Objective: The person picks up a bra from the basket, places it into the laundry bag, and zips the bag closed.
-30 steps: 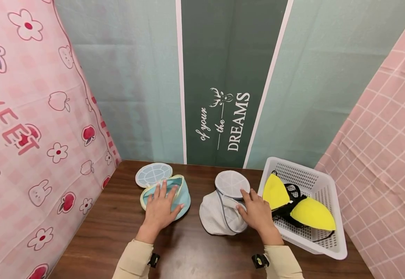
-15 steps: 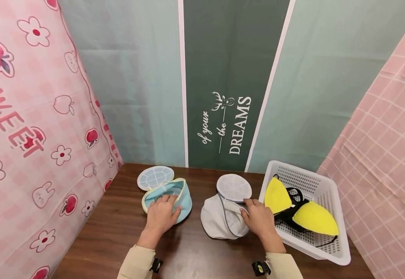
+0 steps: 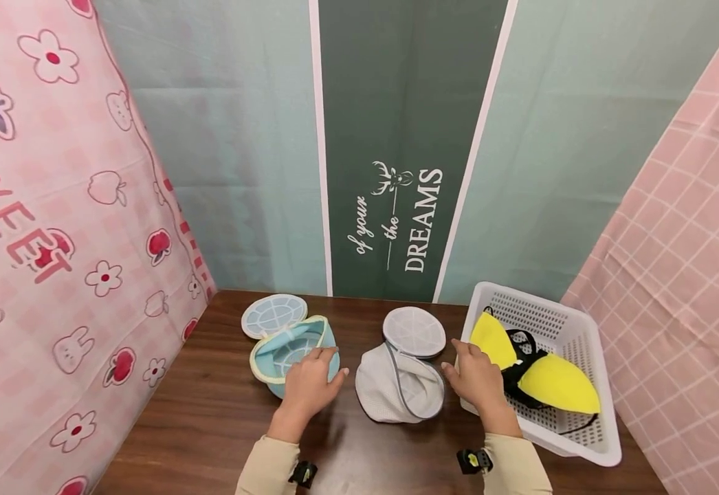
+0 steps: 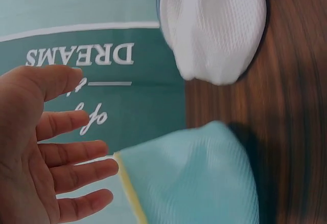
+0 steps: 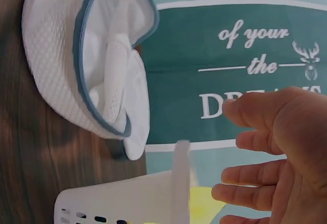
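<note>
Left hand (image 3: 311, 385): fingers loosely spread, nothing in it, at the near right edge of the teal mesh bag (image 3: 285, 352); can't tell if the fingertips touch the rim. Right hand (image 3: 478, 375): also unloaded, fingers apart, between the white mesh bag (image 3: 387, 385) and the white basket (image 3: 608, 399), overlapping the basket's left side in head view. Contact there unclear.

Read on the step: bag prep looks about done. Both mouths gape, with the teal bag's round lid (image 3: 274, 316) and the white bag's round lid (image 3: 414, 332) lying back behind them on the surface (image 3: 198, 385). The yellow bra (image 3: 557, 385) with black straps lies in the basket, outside both bags. If it's to be lifted, the move calls for reaching over the basket wall and pinching a cup, minding loose straps snagging in the holes.

Diff vs 0.5 s ago: left hand was down in the teal bag's mouth, now back at the near rim, so the bag's gridded inside shows better. Right hand was at the white bag's rim, now off it to the right. Bags, lids and basket: about same spots.
</note>
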`<state>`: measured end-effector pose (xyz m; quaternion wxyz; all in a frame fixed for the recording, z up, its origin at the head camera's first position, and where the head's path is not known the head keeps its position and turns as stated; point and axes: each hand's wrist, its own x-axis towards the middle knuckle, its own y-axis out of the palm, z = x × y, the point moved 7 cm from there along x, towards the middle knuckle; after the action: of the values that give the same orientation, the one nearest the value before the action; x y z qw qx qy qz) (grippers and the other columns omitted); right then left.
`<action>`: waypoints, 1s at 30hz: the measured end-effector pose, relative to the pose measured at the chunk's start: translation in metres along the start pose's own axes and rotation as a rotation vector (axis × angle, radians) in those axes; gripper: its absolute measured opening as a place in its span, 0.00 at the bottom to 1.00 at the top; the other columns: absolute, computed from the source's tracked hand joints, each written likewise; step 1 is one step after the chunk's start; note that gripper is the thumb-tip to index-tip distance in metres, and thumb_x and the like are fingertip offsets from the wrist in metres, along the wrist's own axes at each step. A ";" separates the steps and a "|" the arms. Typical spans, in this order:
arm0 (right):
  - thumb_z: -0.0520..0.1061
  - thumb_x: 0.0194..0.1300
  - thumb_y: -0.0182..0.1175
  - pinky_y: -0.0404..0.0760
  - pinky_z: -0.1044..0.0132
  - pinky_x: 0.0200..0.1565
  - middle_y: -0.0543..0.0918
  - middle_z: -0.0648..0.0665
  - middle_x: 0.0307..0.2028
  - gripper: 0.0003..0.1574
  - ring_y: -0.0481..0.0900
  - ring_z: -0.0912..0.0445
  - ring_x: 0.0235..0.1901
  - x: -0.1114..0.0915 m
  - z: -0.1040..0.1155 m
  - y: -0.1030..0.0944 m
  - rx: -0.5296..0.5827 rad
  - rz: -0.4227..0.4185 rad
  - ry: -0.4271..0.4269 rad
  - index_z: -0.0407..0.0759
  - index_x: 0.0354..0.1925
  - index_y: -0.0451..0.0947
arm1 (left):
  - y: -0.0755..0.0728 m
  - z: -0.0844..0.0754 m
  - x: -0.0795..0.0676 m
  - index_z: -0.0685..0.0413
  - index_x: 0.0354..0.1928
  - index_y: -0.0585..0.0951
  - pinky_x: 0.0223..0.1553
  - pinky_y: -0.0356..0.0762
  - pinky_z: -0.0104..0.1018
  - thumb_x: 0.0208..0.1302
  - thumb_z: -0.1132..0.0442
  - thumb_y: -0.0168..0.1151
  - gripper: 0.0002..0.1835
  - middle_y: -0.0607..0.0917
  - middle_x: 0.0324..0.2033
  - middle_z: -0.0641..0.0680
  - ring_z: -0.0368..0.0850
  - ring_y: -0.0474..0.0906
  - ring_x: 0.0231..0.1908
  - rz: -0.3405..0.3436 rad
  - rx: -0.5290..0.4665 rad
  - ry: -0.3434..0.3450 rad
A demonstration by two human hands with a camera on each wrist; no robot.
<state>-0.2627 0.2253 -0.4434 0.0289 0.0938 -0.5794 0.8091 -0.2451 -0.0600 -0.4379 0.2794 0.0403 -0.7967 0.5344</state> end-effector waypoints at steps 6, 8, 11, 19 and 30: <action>0.47 0.60 0.60 0.71 0.38 0.43 0.69 0.23 0.53 0.35 0.69 0.31 0.50 0.009 -0.018 0.009 0.033 0.095 0.050 0.29 0.60 0.65 | 0.014 -0.011 0.008 0.55 0.49 0.80 0.29 0.76 0.47 0.56 0.50 0.63 0.22 0.81 0.41 0.58 0.53 0.79 0.31 0.071 -0.023 -0.007; 0.47 0.61 0.59 0.71 0.39 0.43 0.68 0.22 0.53 0.36 0.69 0.31 0.50 0.011 -0.024 0.008 0.044 0.120 0.076 0.27 0.61 0.63 | 0.018 -0.014 0.010 0.55 0.49 0.80 0.30 0.76 0.46 0.56 0.50 0.63 0.22 0.81 0.41 0.58 0.53 0.79 0.31 0.087 -0.040 -0.003; 0.46 0.61 0.59 0.69 0.38 0.45 0.66 0.20 0.53 0.38 0.67 0.30 0.51 0.014 -0.033 0.006 0.054 0.158 0.111 0.25 0.61 0.60 | 0.026 -0.018 0.012 0.55 0.48 0.80 0.30 0.76 0.44 0.56 0.50 0.63 0.21 0.81 0.41 0.57 0.52 0.80 0.33 0.103 -0.060 -0.007; 0.47 0.62 0.57 0.65 0.38 0.51 0.64 0.19 0.55 0.42 0.63 0.30 0.55 0.023 -0.056 0.010 0.097 0.240 0.171 0.22 0.63 0.55 | 0.052 -0.035 0.012 0.55 0.46 0.81 0.23 0.75 0.41 0.55 0.49 0.63 0.21 0.81 0.37 0.55 0.50 0.79 0.28 0.131 -0.057 0.025; 0.46 0.57 0.61 0.70 0.48 0.43 0.72 0.26 0.44 0.42 0.71 0.42 0.39 0.037 -0.067 0.006 0.125 0.284 0.169 0.18 0.58 0.57 | 0.072 -0.046 0.018 0.53 0.43 0.82 0.24 0.75 0.42 0.54 0.47 0.63 0.20 0.81 0.33 0.55 0.51 0.79 0.28 0.140 -0.063 -0.035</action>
<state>-0.3078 0.2843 -0.4630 -0.0429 -0.0560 -0.5310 0.8444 -0.2681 0.0154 -0.4764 0.2283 -0.0148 -0.8188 0.5266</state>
